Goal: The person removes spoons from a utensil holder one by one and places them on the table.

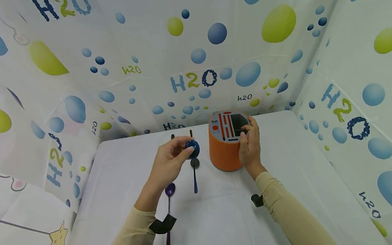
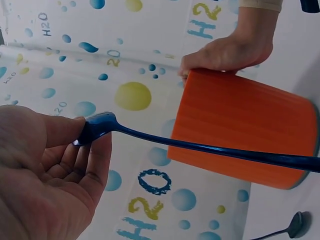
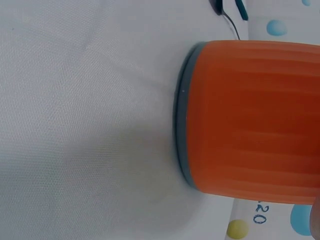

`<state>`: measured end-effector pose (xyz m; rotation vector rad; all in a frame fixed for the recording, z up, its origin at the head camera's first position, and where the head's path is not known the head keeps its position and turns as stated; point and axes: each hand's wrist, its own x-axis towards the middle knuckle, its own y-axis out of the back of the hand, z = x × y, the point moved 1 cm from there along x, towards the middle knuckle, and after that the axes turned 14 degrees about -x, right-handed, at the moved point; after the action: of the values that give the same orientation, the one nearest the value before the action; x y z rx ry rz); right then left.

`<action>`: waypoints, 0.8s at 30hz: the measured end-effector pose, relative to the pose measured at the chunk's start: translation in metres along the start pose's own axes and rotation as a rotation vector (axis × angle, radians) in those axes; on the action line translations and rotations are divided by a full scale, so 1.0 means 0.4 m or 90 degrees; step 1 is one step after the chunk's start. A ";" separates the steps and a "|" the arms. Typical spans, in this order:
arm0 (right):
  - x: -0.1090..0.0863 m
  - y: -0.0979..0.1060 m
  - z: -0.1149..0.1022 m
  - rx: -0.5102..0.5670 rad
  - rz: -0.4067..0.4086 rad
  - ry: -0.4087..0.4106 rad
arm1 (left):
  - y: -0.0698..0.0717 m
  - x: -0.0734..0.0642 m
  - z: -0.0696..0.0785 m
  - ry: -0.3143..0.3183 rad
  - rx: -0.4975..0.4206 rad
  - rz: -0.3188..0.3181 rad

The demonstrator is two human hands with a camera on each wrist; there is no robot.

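Observation:
My left hand (image 1: 171,158) pinches a blue spoon (image 2: 200,146) by its bowl, between thumb and fingers, with the handle pointing down toward the table. To its right stands an orange utensil holder (image 1: 223,154) with a grey slotted top and a dark, larger opening. My right hand (image 1: 251,145) grips the holder's right side near the top, fingers at the rim by that opening. The right wrist view shows mostly the holder's orange wall (image 3: 255,120) and grey base, with only a sliver of the hand at the edge.
A purple spoon (image 1: 170,189) lies on the white table (image 1: 220,219), partly behind the left forearm. A dark spoon (image 1: 194,163) lies beyond the blue one. Another dark handle tip (image 1: 172,136) shows behind the left hand. Printed curtains (image 1: 149,46) surround the table's back and sides.

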<state>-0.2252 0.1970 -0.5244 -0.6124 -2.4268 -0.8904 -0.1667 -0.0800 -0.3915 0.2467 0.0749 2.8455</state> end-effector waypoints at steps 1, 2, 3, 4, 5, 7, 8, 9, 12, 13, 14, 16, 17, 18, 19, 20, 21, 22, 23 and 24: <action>0.000 0.000 0.001 -0.001 -0.001 0.000 | 0.001 -0.003 -0.004 0.005 -0.003 0.000; -0.001 0.000 0.001 -0.001 -0.001 -0.001 | 0.002 -0.005 -0.009 0.010 -0.006 0.001; -0.001 0.000 0.001 -0.001 -0.001 -0.001 | 0.003 -0.009 -0.013 0.016 -0.012 0.000; -0.001 0.000 0.000 0.000 -0.001 -0.001 | 0.004 -0.012 -0.017 0.021 -0.016 0.000; -0.002 -0.001 0.001 0.001 0.001 0.000 | 0.005 -0.015 -0.022 0.025 -0.019 0.000; -0.002 -0.001 0.000 0.002 0.002 0.003 | 0.006 -0.022 -0.030 0.031 -0.025 0.001; -0.001 -0.001 -0.001 0.002 0.004 0.004 | 0.007 -0.025 -0.034 0.034 -0.029 0.001; -0.001 -0.001 -0.001 0.002 0.006 0.005 | 0.008 -0.028 -0.038 0.036 -0.031 0.002; -0.002 -0.001 -0.001 0.000 0.010 0.007 | 0.011 -0.037 -0.051 0.040 -0.031 0.009; -0.003 -0.002 0.000 -0.001 0.010 0.006 | 0.012 -0.041 -0.056 0.043 -0.030 0.012; -0.004 -0.002 0.000 -0.001 0.010 0.006 | 0.014 -0.045 -0.061 0.047 -0.028 0.016; -0.005 -0.003 0.001 -0.002 0.009 0.004 | 0.016 -0.052 -0.073 0.056 -0.026 0.023; -0.005 -0.003 0.002 -0.001 0.007 0.004 | 0.017 -0.056 -0.079 0.062 -0.024 0.027; -0.005 -0.003 0.003 0.000 0.007 0.004 | 0.018 -0.060 -0.086 0.069 -0.024 0.031; -0.005 -0.003 0.003 0.001 0.008 0.004 | 0.020 -0.064 -0.092 0.074 -0.028 0.033; -0.005 -0.004 0.004 0.002 0.009 0.005 | 0.021 -0.068 -0.099 0.080 -0.032 0.036; -0.004 -0.004 0.004 0.001 0.010 0.005 | 0.023 -0.072 -0.106 0.087 -0.036 0.040; -0.004 -0.004 0.004 0.001 0.011 0.006 | 0.024 -0.075 -0.113 0.093 -0.040 0.044; -0.003 -0.004 0.004 0.000 0.013 0.007 | 0.026 -0.078 -0.119 0.099 -0.045 0.047; -0.003 -0.004 0.004 0.000 0.013 0.007 | 0.027 -0.082 -0.125 0.105 -0.051 0.051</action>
<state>-0.2256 0.1967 -0.5267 -0.6307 -2.4066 -0.8833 -0.1477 -0.1010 -0.4451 -0.0027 -0.0155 2.9348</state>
